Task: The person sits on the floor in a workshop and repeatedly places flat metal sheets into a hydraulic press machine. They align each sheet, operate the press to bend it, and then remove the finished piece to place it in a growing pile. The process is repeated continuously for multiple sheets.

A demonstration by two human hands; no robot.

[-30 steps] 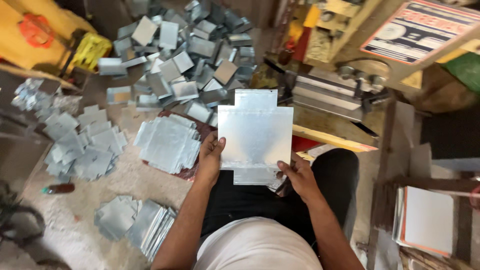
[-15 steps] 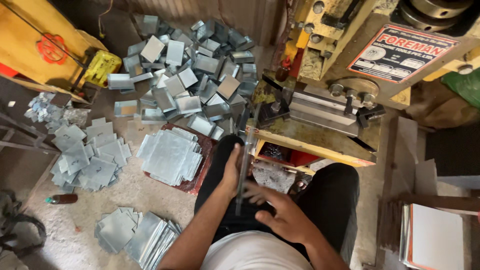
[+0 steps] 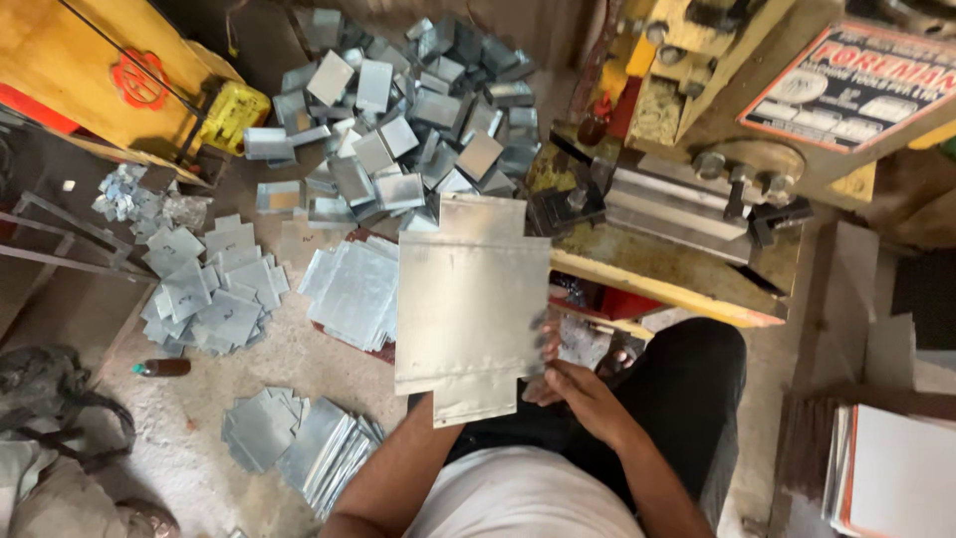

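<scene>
A cross-shaped grey metal sheet lies flat and level in front of me, above my lap. My right hand grips its right edge with the fingers curled under it. My left hand is hidden beneath the sheet; only my left forearm shows, running up under its lower edge. Just to the right of the sheet stands a yellow press machine with a steel die block.
Bent metal boxes are heaped on the floor beyond the sheet. Flat blanks lie in stacks to the left, far left and lower left. A small bottle lies on the floor. Stacked white boards stand at the lower right.
The sheet was seen flat, then turned edge-on half a second ago, and now lies flat again, a little further left. The view has shifted slightly.
</scene>
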